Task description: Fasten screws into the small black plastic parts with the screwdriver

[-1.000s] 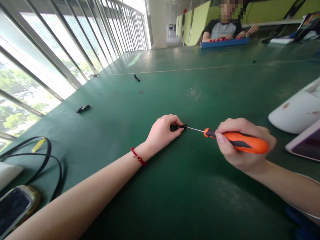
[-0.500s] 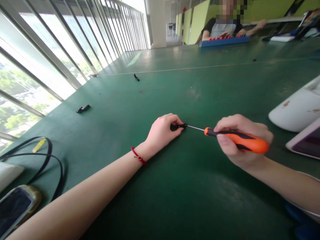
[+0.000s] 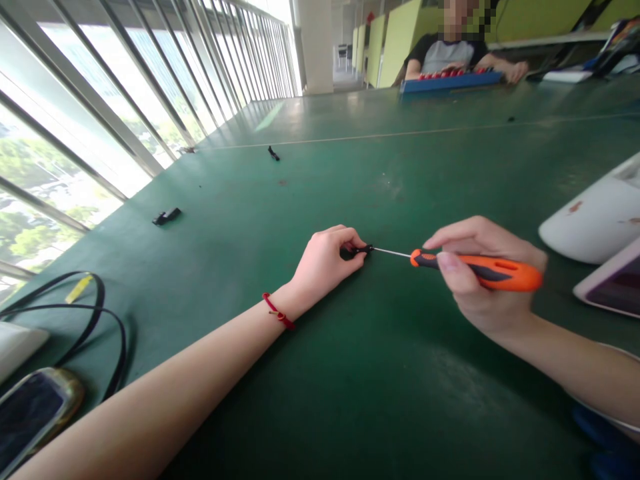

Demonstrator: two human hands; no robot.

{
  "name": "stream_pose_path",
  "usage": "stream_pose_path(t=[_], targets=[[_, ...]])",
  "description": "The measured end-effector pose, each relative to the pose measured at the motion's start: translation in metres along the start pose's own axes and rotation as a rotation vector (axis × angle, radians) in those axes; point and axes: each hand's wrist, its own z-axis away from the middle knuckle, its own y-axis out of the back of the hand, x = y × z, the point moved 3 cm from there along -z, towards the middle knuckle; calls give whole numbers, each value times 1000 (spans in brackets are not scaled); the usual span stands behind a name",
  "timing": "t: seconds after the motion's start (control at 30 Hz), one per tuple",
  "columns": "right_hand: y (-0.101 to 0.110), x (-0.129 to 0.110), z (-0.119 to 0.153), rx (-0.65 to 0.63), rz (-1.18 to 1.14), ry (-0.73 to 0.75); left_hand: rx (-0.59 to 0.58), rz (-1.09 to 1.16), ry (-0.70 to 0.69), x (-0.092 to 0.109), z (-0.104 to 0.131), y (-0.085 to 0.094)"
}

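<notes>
My left hand (image 3: pixel 330 261), with a red cord bracelet (image 3: pixel 278 312) at the wrist, pinches a small black part (image 3: pixel 363 250) low over the green table. Fingers cover most of that part, so its kind does not show. From the right, my right hand (image 3: pixel 493 277) grips a screwdriver (image 3: pixel 510 273) by its orange and black handle. The thin metal shaft lies nearly level and its tip meets the right end of the black part. My right thumb presses on the handle's near side, with the index finger raised slightly off it.
Two small black pieces lie farther off, one at left (image 3: pixel 167 217) and one at the back (image 3: pixel 273 154). A phone (image 3: pixel 37 413) and black cable (image 3: pixel 103 293) are at lower left. A white container (image 3: pixel 590 213) stands at right. Across the table (image 3: pixel 320 180), a person sits behind a blue tray (image 3: pixel 453 83).
The screwdriver handle has turned in my right hand, and the index finger has lifted from it. My left hand stays put. The person opposite has lowered one hand to the table.
</notes>
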Motion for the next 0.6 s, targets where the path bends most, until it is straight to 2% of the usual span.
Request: stream_pose_path(t=[0.1,0.2,0.3,0.4,0.47,0.6], targets=[[1,-3,0,45,48,18,-1,9,9,0,0,0],[2,-2,-1,129,-28,58,-2,8,12,0,-1,0],[1,0,-3,67,-105,17,-6,3,11,0,-1,1],[1,-5,-1,-22,30,42,-8,9,12,0,-1,1],[2,-6,1,-10,69,51,-8,12,12,0,-1,1],[2,0,1,95,11,61,-8,16,25,0,-1,1]])
